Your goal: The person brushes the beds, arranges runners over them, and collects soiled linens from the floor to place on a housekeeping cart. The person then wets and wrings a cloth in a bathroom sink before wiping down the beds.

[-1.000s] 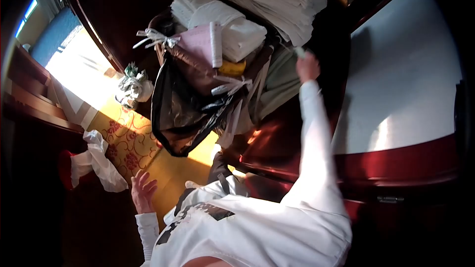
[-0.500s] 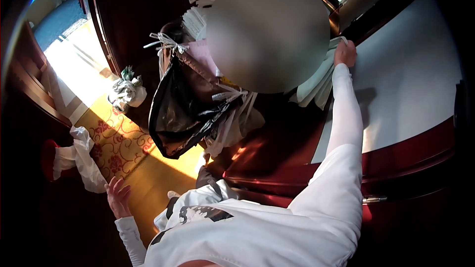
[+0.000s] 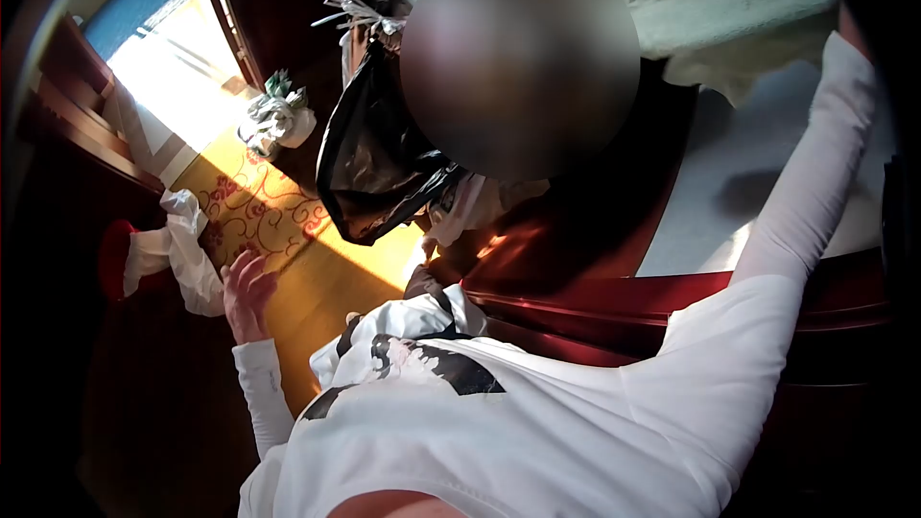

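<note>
The left hand (image 3: 249, 295) hangs open near a white bag (image 3: 192, 254); the mostly hidden right hand (image 3: 851, 32), grip unclear, meets pale cloth (image 3: 734, 14) over the counter's (image 3: 686, 197) far edge.

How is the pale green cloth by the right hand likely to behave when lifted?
The pale green cloth is probably floppy, as its lower edge droops in uneven waves. It seems unlikely to roll or break, being loosely creased. Its matte surface suggests it should not be slippery.

pale green cloth (image 3: 739, 14) | spread, rippled (lower edge wavy) | above white surface (image 3: 672, 230)
</note>
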`<action>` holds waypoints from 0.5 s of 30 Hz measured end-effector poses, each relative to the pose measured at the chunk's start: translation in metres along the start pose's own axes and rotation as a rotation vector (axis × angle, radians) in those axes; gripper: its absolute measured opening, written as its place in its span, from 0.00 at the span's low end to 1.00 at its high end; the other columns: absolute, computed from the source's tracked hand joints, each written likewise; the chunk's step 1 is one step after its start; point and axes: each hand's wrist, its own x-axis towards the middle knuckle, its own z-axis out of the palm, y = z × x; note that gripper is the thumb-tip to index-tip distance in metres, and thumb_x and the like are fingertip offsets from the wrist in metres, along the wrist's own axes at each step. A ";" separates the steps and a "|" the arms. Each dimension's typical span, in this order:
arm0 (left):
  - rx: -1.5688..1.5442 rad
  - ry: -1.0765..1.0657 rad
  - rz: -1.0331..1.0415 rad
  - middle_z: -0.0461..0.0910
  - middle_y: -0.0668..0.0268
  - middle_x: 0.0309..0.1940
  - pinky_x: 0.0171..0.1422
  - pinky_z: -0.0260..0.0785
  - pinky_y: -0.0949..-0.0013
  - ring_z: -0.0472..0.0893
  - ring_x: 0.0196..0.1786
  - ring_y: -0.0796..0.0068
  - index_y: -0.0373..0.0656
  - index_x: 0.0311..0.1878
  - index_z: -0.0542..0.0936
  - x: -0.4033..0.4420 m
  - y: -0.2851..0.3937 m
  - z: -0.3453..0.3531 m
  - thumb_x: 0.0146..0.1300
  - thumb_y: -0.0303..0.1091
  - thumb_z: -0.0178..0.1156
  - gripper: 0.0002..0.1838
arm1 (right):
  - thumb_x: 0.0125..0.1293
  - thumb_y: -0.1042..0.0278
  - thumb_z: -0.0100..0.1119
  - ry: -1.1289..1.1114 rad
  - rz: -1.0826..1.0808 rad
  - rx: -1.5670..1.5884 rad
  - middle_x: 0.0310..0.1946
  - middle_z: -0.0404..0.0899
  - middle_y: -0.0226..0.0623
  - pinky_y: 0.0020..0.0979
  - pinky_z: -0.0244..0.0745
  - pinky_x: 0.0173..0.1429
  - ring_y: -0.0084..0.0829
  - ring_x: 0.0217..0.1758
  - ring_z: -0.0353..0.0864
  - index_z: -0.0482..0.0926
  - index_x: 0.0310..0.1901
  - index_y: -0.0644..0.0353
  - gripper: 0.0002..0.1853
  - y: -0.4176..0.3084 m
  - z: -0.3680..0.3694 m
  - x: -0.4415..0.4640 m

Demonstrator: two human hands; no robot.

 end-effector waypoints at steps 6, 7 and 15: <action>-0.075 -0.238 0.130 0.77 0.60 0.42 0.43 0.72 0.70 0.79 0.40 0.69 0.39 0.54 0.69 -0.003 0.013 -0.006 0.66 0.55 0.39 0.28 | 0.64 0.64 0.43 -0.481 -0.028 0.246 0.34 0.70 0.45 0.35 0.64 0.42 0.36 0.38 0.68 0.70 0.40 0.69 0.14 -0.161 0.009 -0.042; -0.099 -0.286 0.172 0.76 0.59 0.43 0.43 0.73 0.69 0.79 0.41 0.68 0.38 0.55 0.68 -0.004 0.015 -0.012 0.67 0.54 0.38 0.28 | 0.63 0.65 0.45 -0.556 -0.021 0.331 0.33 0.71 0.44 0.34 0.64 0.41 0.34 0.37 0.69 0.71 0.39 0.68 0.13 -0.194 0.014 -0.055; -0.086 0.141 0.594 0.76 0.63 0.27 0.33 0.68 0.75 0.76 0.28 0.76 0.37 0.40 0.73 -0.069 0.084 -0.019 0.68 0.49 0.41 0.22 | 0.56 0.68 0.57 -0.984 0.076 1.020 0.25 0.77 0.31 0.23 0.67 0.34 0.17 0.29 0.72 0.79 0.35 0.62 0.08 -0.401 0.045 -0.133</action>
